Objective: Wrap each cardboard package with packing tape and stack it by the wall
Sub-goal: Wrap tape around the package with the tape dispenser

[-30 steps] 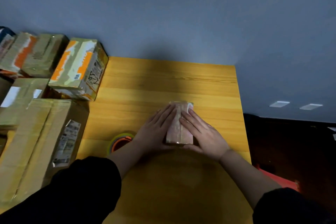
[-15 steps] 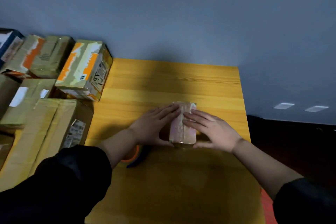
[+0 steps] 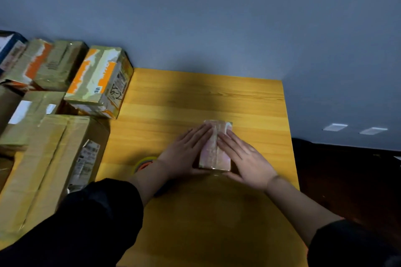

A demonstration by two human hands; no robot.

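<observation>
A small taped package (image 3: 214,151) lay flat at centre frame on the yellow table (image 3: 195,97). Left hand (image 3: 184,154) and right hand (image 3: 245,160) pressed its sides, fingers straight. Tape roll (image 3: 142,163) sat lower left of it, behind the left wrist. Wrapped boxes (image 3: 99,80) stood at upper left by the wall (image 3: 217,17).

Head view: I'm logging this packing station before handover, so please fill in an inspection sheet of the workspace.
Surface: yellow wooden table, against the wall.
Job's things: small tape-wrapped cardboard package flat on it; roll of packing tape partly hidden behind left forearm.
Clutter: taped cardboard boxes stacked at left; orange-and-white one overlaps the table edge.
Hands: left hand and right hand flat, fingers straight, pressing the package.
Cables: nothing seen.
Surroundings: blue-grey wall; dark floor at right.
</observation>
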